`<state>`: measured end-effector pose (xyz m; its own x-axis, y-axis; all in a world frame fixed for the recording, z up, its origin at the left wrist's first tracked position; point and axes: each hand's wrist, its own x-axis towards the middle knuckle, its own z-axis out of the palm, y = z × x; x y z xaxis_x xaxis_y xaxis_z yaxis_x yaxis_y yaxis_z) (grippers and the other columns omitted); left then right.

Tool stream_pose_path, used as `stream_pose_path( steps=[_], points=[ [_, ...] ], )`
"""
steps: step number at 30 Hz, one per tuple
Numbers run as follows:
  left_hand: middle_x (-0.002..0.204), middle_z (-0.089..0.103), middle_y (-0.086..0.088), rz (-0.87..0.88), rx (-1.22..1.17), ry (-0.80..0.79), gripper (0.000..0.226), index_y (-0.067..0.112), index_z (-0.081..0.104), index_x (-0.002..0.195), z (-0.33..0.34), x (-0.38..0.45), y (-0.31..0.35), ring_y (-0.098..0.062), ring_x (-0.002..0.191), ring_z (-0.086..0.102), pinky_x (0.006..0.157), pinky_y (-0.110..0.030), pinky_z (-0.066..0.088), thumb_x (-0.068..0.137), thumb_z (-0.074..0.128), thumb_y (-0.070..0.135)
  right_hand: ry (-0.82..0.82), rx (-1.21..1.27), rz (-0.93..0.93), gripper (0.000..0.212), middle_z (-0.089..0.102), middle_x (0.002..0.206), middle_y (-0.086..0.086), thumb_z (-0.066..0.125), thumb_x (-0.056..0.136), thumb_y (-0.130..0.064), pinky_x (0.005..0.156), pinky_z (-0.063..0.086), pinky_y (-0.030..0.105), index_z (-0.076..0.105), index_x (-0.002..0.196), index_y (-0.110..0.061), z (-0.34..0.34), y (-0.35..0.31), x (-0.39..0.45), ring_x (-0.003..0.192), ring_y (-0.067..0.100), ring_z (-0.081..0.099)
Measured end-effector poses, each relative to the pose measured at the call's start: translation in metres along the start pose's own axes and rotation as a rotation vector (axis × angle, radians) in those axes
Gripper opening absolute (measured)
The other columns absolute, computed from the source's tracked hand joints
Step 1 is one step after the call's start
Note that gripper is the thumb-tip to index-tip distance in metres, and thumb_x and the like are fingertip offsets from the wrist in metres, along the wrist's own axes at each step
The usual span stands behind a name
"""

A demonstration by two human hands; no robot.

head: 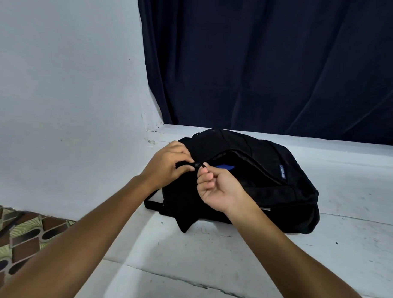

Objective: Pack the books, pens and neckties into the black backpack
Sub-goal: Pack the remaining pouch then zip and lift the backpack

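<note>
Two hands: both at the zipper end of the backpack, head view only.
Backpack: black backpack [267,184] lies on its side on a white ledge [321,253], just in front of a dark blue curtain [261,62].
Opening: main compartment gapes partway; a blue item [225,166] shows inside, can't tell what it is.
L hand: left hand [168,163] curled over the bag's top edge, fingers pinching the black fabric beside the zipper pull [197,165].
R hand: right hand [216,189] palm-up, thumb & forefinger pinching the zipper pull.
Strap: black strap [153,205] trails off the bag's near-left corner onto the ledge.
Wall: pale wall [59,88] at left.
Bottom-left corner: patterned brown & green cloth [14,242].
</note>
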<state>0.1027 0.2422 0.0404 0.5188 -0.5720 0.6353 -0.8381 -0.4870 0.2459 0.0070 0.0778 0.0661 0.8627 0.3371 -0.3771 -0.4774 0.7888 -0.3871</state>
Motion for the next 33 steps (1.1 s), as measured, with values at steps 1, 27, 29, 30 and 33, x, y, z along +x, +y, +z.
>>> stream_pose_path(
  steps=[1, 27, 29, 30, 33],
  points=[
    [0.087, 0.069, 0.000, 0.015, 0.018, -0.005, 0.032, 0.009, 0.076, 0.088, -0.001, 0.001, -0.001, -0.020, 0.095, 0.058, 0.081, -0.035, 0.049, 0.085, 0.065, 0.039, 0.009, 0.048, -0.015, 0.028, 0.053, 0.052, 0.001, 0.046, 0.101, -0.014, 0.031, 0.031, 0.013, 0.053, 0.075, -0.005, 0.000, 0.000, -0.001, 0.033, 0.004, 0.046],
    [0.099, 0.062, 0.009, -0.009, 0.037, -0.084, 0.046, 0.019, 0.072, 0.108, 0.001, 0.013, 0.020, -0.009, 0.094, 0.050, 0.084, -0.027, 0.046, 0.075, 0.070, 0.051, 0.128, -0.148, -0.238, 0.012, 0.060, 0.059, 0.005, 0.063, 0.082, -0.014, 0.037, 0.045, 0.013, 0.059, 0.084, -0.003, -0.057, -0.051, -0.053, 0.043, 0.006, 0.057],
    [0.100, 0.063, 0.006, 0.044, 0.050, -0.086, 0.049, 0.017, 0.071, 0.114, 0.014, 0.023, 0.038, -0.009, 0.095, 0.048, 0.084, -0.029, 0.046, 0.076, 0.071, 0.047, 0.086, -0.164, -0.218, 0.013, 0.059, 0.058, 0.005, 0.063, 0.081, -0.016, 0.038, 0.045, 0.012, 0.058, 0.082, -0.003, -0.054, -0.047, -0.050, 0.042, 0.005, 0.056],
    [0.100, 0.063, 0.005, 0.059, 0.062, -0.097, 0.050, 0.017, 0.071, 0.115, 0.022, 0.030, 0.045, -0.009, 0.094, 0.048, 0.083, -0.032, 0.047, 0.076, 0.069, 0.049, 0.068, -0.173, -0.212, 0.013, 0.058, 0.058, 0.004, 0.061, 0.084, -0.016, 0.038, 0.044, 0.012, 0.058, 0.081, -0.004, -0.053, -0.044, -0.048, 0.042, 0.005, 0.055],
    [0.092, 0.063, 0.004, 0.011, 0.028, -0.127, 0.046, 0.016, 0.075, 0.108, 0.039, 0.044, 0.053, -0.014, 0.090, 0.053, 0.080, -0.037, 0.050, 0.076, 0.068, 0.048, 0.032, -0.181, -0.209, 0.015, 0.054, 0.056, 0.001, 0.057, 0.090, -0.019, 0.035, 0.038, 0.013, 0.056, 0.081, -0.007, -0.051, -0.040, -0.045, 0.039, 0.004, 0.048]
  ],
)
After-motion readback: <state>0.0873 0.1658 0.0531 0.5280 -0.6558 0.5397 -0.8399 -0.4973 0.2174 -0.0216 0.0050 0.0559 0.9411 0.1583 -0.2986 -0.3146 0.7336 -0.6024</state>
